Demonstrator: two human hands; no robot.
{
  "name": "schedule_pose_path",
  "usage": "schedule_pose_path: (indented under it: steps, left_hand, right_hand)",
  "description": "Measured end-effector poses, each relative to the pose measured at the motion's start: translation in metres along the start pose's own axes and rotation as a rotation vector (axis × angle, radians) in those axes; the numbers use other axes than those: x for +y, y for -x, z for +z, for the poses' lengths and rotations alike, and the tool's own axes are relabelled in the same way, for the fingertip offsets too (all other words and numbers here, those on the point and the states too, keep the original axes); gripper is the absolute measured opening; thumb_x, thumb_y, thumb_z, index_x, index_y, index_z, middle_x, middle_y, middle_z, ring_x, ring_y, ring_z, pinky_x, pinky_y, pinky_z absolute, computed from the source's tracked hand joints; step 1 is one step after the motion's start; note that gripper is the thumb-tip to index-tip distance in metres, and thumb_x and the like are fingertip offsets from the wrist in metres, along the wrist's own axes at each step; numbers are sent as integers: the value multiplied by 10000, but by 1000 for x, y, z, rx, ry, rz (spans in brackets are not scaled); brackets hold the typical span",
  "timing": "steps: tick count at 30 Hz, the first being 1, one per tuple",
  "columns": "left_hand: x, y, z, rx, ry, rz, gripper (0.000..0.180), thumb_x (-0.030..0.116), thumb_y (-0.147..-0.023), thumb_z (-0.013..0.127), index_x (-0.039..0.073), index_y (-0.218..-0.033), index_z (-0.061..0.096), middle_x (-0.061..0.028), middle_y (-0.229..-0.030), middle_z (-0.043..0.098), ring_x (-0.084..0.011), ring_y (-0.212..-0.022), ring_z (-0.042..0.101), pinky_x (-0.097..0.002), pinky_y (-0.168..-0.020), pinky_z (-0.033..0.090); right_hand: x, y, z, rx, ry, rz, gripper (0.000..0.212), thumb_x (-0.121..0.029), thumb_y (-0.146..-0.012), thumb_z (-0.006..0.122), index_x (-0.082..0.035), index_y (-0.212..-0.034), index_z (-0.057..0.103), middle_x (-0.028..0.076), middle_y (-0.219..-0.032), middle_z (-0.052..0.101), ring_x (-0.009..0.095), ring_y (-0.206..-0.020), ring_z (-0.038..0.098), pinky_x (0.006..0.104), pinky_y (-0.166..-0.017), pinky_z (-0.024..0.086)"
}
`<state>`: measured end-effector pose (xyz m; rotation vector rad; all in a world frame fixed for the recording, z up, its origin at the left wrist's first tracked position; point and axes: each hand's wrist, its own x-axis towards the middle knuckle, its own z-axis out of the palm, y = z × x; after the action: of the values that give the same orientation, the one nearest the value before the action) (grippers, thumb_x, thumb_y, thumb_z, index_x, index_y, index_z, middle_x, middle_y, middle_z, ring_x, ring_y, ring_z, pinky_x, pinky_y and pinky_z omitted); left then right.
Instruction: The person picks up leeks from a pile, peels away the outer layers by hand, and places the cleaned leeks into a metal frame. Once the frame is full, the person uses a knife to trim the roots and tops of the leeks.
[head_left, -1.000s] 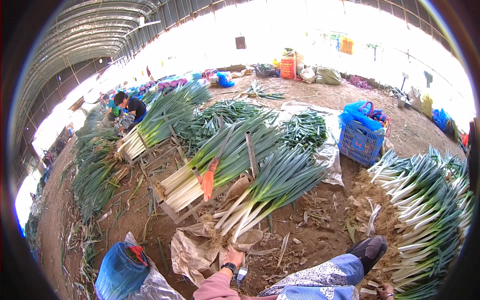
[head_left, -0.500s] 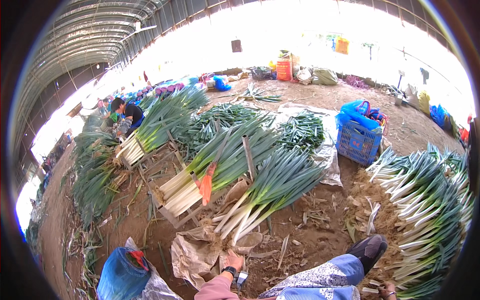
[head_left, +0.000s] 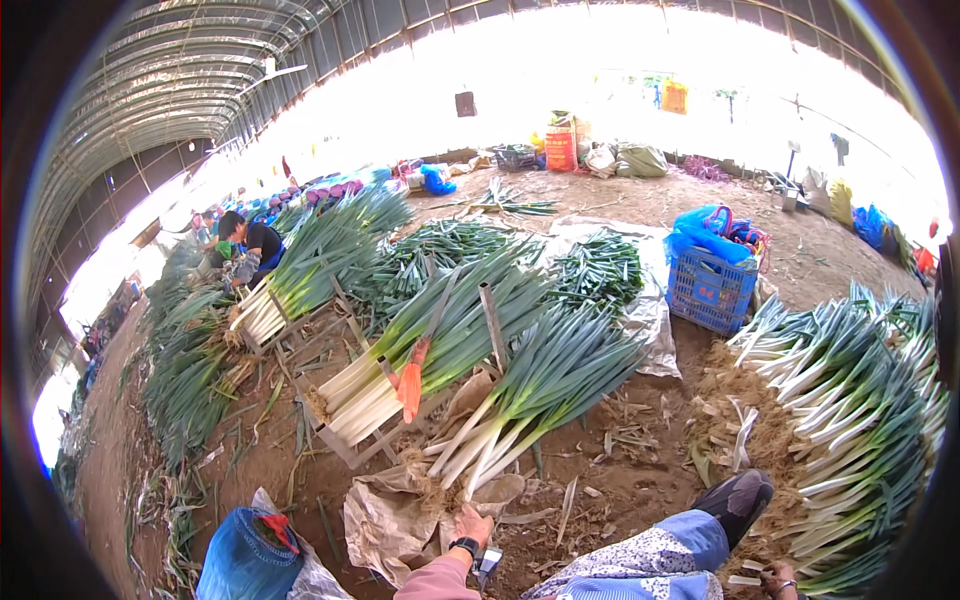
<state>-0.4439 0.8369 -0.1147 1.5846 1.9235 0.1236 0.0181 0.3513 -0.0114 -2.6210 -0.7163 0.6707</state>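
At the lower middle, my left hand (head_left: 473,526), with a dark watch on its wrist, closes at the root end of a leek (head_left: 480,460). That leek lies at the front of a loose bunch with white stems and long green leaves. Brown wrapping sheet (head_left: 385,520) lies crumpled beside the hand. Down at the lower right edge, my right hand (head_left: 777,577) has its fingers curled beside the near end of a long row of leeks (head_left: 830,430); what it holds is too small to make out.
A wooden rack (head_left: 345,445) carries more leeks, with an orange glove (head_left: 410,385) hanging on it. A blue crate (head_left: 710,290) stands behind. A blue bag (head_left: 245,560) sits at the lower left. My shoe (head_left: 735,505) rests near the leek row. Another person (head_left: 260,245) crouches at the far left.
The whole view has shifted slightly. My left hand stays at the leek's root end, a little further right in the picture. My right hand remains by the leek row.
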Motion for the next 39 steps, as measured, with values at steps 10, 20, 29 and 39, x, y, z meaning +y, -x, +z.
schedule_pose_path:
  steps: [10,20,29,39]
  left_hand:
    - [-6,-12,-8,19,82,-65,802,318,-717,587,55,-1390,237,-270,-1352,346,-393,-1240,387,-464,-1026,308]
    - [-5,-30,-42,272,215,-177,840,280,-729,599,56,-1407,157,-293,-1349,341,-412,-1220,401,-511,-1006,316]
    - [13,-80,-137,686,275,-277,838,271,-817,593,54,-1437,73,-268,-1320,350,-366,-1200,416,-509,-941,366]
    - [21,-113,-185,869,324,-245,825,292,-808,608,29,-1422,124,-234,-1286,385,-357,-1149,463,-496,-903,403]
  right_hand:
    - [24,-9,7,16,34,-96,198,-197,-779,669,-64,-925,684,141,-831,670,262,-756,638,361,-685,508]
    - [5,0,0,14,68,-133,198,-200,-782,668,-65,-927,684,139,-812,668,255,-735,636,359,-670,508]
    - [37,-12,11,10,-22,-109,180,-180,-799,666,-67,-939,674,95,-716,633,163,-513,533,312,-471,448]
    - [56,-21,19,19,13,-84,197,-212,-769,671,-78,-914,678,117,-764,644,219,-627,570,347,-574,475]
